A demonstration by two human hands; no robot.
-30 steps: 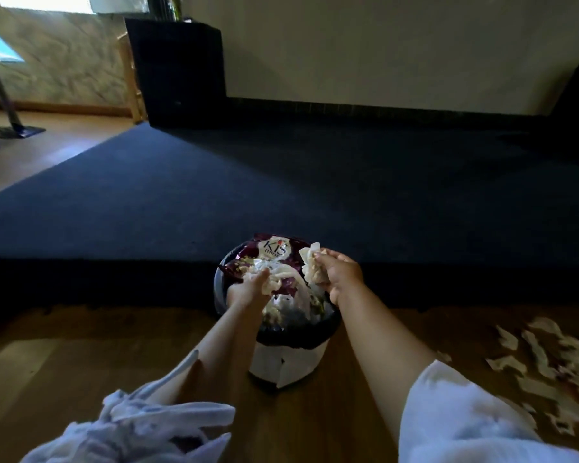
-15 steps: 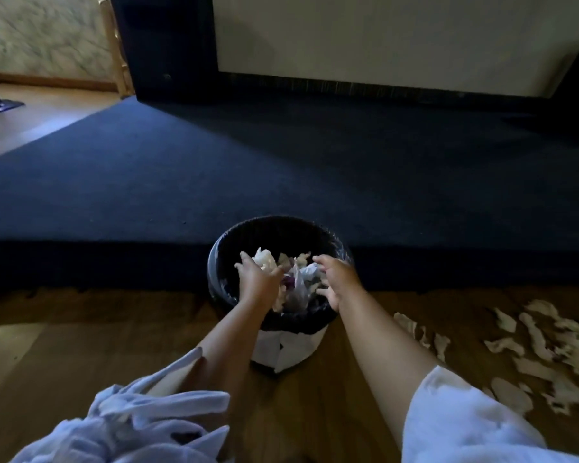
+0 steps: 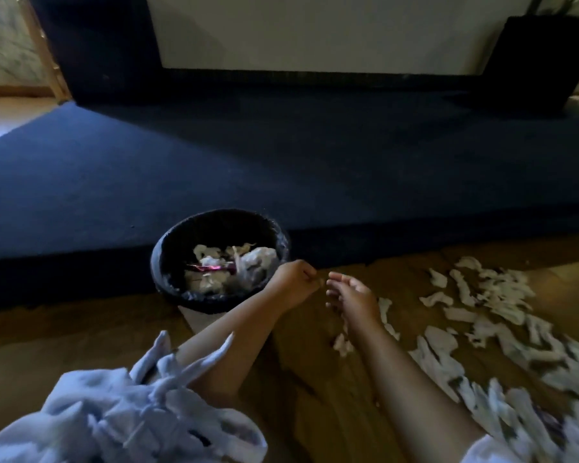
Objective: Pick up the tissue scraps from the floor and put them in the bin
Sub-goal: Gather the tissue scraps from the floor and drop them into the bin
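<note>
By the carpet (image 3: 315, 168) edge stands the black-lined bin (image 3: 163, 262), with crumpled tissue (image 3: 258, 259) and a pink wrapper (image 3: 211, 268) inside; its print is too blurred to read, and I see no other writing. At the bin's 3 o'clock the left hand (image 3: 293, 284) hangs just outside the rim, fingers curled in, no tissue showing in it. Just beside it the right hand (image 3: 353, 297) is slack, fingers spread and holding nothing. From that hand's 3 o'clock round to 5, many tissue scraps (image 3: 505, 294) litter the wooden floor (image 3: 81, 332). I'd judge a load is just in and the task far from done. Next, both hands must swing toward 4 o'clock and gather another bunch.
</note>
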